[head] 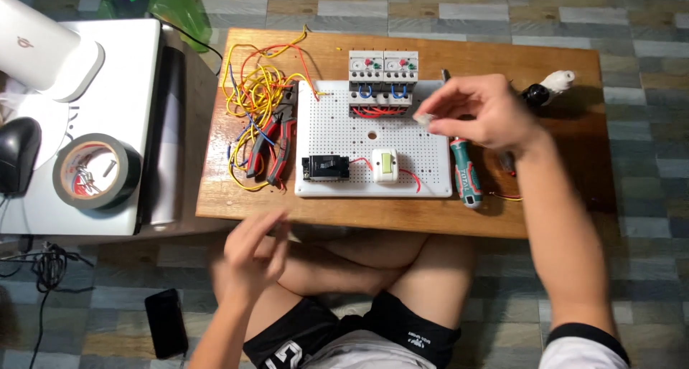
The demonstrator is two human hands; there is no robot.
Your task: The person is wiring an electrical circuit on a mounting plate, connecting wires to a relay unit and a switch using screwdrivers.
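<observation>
Currently, a small pale part [425,118] is being pinched by the right hand [481,111] over the perforated board's [430,161] right edge; the left hand [251,258] is being held empty, blurred; careful seating is judged needed.

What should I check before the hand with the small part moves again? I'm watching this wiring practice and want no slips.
1. Grip on the small pale part: pinched in the right hand fingertips; ok.
2. What the part is: too small and blurred; cannot tell.
3. White perforated board flat on the wooden table: ok.
4. Left hand free: off the table, blurred, seems to hold nothing; cannot tell.
5. Screwdriver within reach: lies at the board's right edge, under the right hand; ok.
6. Loose yellow and red wires and pliers: heaped left of the board, off its face; ok.
</observation>
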